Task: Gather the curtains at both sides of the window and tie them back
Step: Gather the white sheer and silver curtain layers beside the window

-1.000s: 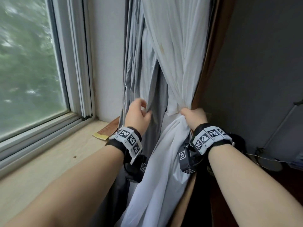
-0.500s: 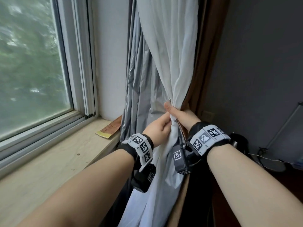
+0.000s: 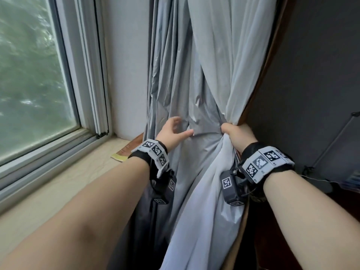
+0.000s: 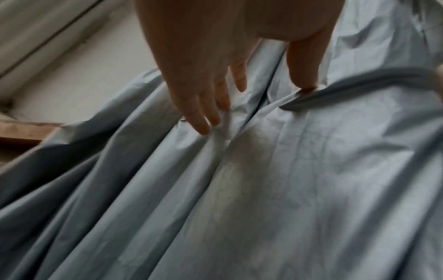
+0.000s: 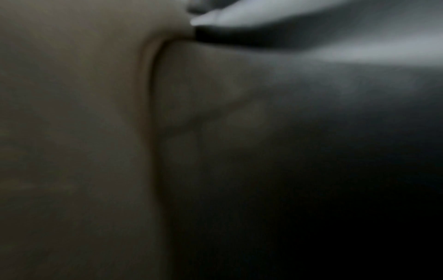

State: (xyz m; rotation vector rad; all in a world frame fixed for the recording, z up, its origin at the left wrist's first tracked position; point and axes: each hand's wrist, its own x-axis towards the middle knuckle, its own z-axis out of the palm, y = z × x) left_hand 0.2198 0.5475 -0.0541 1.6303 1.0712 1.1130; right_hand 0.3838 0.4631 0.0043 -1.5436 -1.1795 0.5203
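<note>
The grey curtain hangs just right of the window, pulled into a waist where the right hand grips a bunch of its pale outer folds in a closed fist — the right wrist view is too dark and blurred to add more. The left hand lies on the curtain between the window and that fist, fingers spread and straight, their tips pressing into the creases. Below the window runs the sill, a small yellow pad lying on it beside the curtain's edge.
</note>
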